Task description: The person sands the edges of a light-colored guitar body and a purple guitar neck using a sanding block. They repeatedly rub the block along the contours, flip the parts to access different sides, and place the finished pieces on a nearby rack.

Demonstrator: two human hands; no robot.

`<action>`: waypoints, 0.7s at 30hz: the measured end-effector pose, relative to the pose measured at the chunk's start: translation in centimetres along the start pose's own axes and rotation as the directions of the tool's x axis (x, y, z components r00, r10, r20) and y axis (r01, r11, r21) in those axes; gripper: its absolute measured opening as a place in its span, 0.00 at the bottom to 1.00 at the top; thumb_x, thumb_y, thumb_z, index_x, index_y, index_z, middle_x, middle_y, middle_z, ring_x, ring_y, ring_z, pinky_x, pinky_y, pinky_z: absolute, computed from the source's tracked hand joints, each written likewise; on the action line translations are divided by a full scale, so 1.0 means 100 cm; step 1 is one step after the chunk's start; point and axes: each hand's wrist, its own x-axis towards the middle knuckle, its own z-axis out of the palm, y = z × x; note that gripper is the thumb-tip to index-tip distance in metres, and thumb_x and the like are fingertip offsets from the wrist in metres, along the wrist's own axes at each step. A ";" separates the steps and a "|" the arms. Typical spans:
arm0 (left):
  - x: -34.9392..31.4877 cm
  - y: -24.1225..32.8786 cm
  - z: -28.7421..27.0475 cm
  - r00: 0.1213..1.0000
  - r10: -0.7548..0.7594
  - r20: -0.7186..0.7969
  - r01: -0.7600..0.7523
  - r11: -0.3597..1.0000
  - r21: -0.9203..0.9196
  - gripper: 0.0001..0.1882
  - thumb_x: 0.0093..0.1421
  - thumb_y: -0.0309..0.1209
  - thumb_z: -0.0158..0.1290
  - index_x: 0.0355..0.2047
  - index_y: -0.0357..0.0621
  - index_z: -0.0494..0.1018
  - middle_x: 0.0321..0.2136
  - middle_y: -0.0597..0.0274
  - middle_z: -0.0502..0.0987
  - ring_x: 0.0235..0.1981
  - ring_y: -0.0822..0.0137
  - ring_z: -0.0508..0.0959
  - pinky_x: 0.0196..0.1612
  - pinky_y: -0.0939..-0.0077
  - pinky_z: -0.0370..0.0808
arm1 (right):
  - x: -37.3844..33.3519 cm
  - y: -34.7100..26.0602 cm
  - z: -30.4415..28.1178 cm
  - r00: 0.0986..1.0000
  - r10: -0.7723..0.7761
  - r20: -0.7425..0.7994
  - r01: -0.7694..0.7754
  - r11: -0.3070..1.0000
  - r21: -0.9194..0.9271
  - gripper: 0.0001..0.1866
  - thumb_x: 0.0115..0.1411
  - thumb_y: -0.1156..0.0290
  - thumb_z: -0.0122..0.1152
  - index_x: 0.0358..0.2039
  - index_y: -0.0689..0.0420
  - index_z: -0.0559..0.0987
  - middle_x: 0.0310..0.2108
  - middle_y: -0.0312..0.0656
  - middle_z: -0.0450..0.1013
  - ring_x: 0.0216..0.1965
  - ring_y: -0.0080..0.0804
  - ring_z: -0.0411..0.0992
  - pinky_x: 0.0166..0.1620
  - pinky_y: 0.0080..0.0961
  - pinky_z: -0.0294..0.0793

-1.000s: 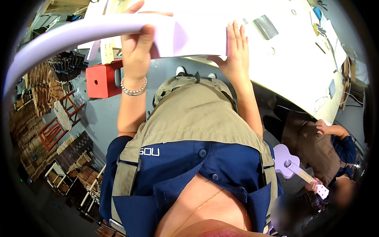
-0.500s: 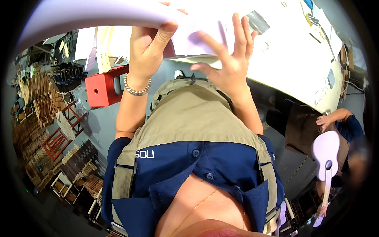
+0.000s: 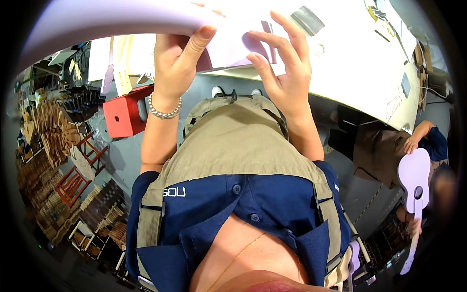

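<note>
A large, smooth lilac instrument body (image 3: 112, 17), ukulele-like, fills the upper left close to me; most of it runs out of the picture. My left hand (image 3: 177, 61), with a beaded bracelet at the wrist, grips its tapering end: the thumb lies on the lilac surface and the fingers go behind. To the right, my right hand (image 3: 289, 63) is raised with its fingers apart and slightly bent, holding nothing. Its thumb and forefinger are beside a flat lilac surface (image 3: 226, 51); whether they touch it I cannot tell. Glare washes out the part between my hands.
Ahead lies a white worktable (image 3: 350, 73) with a grey sheet (image 3: 307, 20) and a tape ring (image 3: 319, 49). A red stool (image 3: 121, 118) stands left, near racks of wooden parts (image 3: 44, 160). At right, a co-worker holds a lilac ukulele (image 3: 413, 177).
My right hand's thumb and forefinger have come closer together, and the hand has risen slightly. My left hand keeps its grip. The co-worker's ukulele has shifted right in the picture.
</note>
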 end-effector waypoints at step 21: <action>-0.002 0.004 0.011 0.994 0.109 0.006 -0.109 0.993 -0.051 0.15 0.57 0.31 0.56 0.41 0.36 0.67 0.37 0.55 0.77 0.36 0.70 0.75 0.41 0.79 0.70 | 0.011 -0.019 -0.002 1.000 -0.002 -0.028 -0.004 0.980 -0.201 0.10 0.40 0.72 0.68 0.24 0.53 0.76 0.38 0.34 0.72 0.32 0.33 0.71 0.31 0.25 0.72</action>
